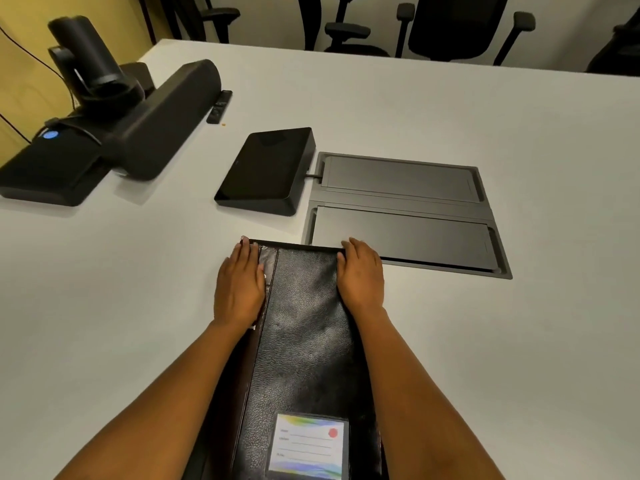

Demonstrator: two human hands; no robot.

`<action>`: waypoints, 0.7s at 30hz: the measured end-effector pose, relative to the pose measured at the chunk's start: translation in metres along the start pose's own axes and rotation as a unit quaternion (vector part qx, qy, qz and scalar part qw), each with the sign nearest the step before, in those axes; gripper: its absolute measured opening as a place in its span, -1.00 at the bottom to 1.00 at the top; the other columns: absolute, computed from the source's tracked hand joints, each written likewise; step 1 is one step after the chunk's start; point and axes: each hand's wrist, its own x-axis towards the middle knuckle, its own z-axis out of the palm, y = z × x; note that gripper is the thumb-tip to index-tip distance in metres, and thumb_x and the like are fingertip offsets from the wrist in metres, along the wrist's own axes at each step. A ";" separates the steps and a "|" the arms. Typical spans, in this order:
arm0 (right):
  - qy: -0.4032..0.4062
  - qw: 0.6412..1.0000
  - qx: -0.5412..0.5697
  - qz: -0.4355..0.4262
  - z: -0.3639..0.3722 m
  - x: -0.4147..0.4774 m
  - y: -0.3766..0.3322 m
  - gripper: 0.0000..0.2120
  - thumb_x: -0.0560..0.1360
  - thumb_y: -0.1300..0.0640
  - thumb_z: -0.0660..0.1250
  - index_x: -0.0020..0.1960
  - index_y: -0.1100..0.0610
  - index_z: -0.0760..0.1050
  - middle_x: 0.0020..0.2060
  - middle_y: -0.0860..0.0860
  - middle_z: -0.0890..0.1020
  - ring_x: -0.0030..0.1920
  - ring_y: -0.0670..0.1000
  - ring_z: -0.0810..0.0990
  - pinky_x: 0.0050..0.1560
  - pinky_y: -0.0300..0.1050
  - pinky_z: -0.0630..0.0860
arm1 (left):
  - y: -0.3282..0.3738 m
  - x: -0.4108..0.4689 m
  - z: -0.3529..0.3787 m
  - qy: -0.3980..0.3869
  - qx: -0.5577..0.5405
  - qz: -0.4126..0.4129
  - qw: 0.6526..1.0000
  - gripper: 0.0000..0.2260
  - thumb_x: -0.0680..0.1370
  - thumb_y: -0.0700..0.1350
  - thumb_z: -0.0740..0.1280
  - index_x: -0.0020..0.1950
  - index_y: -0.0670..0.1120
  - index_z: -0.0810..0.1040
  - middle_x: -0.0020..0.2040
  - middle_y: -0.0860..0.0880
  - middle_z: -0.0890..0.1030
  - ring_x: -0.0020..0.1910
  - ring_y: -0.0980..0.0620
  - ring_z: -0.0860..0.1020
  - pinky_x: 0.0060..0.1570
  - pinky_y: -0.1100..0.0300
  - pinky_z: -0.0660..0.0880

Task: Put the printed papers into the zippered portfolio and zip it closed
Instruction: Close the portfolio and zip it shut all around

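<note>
Black portfolio (pixel 304 341) lies closed on the white table (pixel 485 341), long side running away from the person. Left hand (pixel 239 289) flat on its left edge, fingers together. Right hand (pixel 362 275) flat on its right edge, fingers together, fingertips at the far corner. Neither hand pinches anything. A label card (pixel 308 445) shows on the near cover.

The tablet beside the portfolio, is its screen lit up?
No, the tablet lies on the table with a plain dark screen showing no picture.

The pebble-grained black leather portfolio (pixel 304 327) carries a white label (pixel 308 446) with rainbow-coloured streaks and a red dot (pixel 332 433).
</note>
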 end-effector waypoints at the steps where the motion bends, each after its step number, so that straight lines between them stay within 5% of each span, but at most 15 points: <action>1: -0.015 1.000 -0.005 0.003 -0.001 -0.004 0.000 -0.59 0.64 0.03 -0.02 0.44 0.13 0.25 0.45 0.07 0.31 0.48 0.05 0.20 0.51 -0.05 0.05 | 0.000 -0.005 0.001 -0.007 0.009 0.004 1.000 -0.57 0.65 -0.09 0.00 0.51 -0.14 0.10 0.55 -0.10 0.09 0.54 -0.03 0.05 0.51 0.06 -0.01; 6: -0.053 0.998 -0.013 0.010 -0.006 -0.035 -0.002 -0.51 0.64 -0.03 -0.08 0.52 0.09 -0.01 0.54 0.02 0.05 0.54 -0.01 -0.06 0.52 -0.11 -0.14 | 0.004 -0.035 -0.002 -0.031 0.043 0.021 0.998 -0.54 0.65 -0.03 -0.04 0.53 -0.10 -0.01 0.56 -0.05 0.02 0.55 0.03 -0.05 0.51 0.09 -0.08; 18: -0.095 0.995 -0.033 0.028 -0.013 -0.151 -0.014 -0.47 0.63 -0.08 -0.12 0.51 0.07 -0.18 0.54 -0.02 -0.10 0.53 -0.04 -0.19 0.46 -0.17 -0.28 | -0.006 -0.144 -0.012 -0.052 0.068 0.062 0.994 -0.50 0.64 0.05 -0.06 0.52 -0.05 -0.14 0.57 -0.02 -0.02 0.55 0.04 -0.09 0.45 0.14 -0.25; 21: -0.094 0.994 -0.043 0.031 -0.014 -0.182 -0.017 -0.46 0.63 -0.09 -0.12 0.51 0.06 -0.21 0.54 -0.02 -0.13 0.50 -0.07 -0.25 0.44 -0.18 -0.31 | -0.012 -0.170 -0.017 -0.051 0.072 0.074 0.993 -0.47 0.59 0.14 -0.27 0.51 -0.05 -0.17 0.57 -0.01 -0.05 0.55 0.04 -0.10 0.45 0.15 -0.25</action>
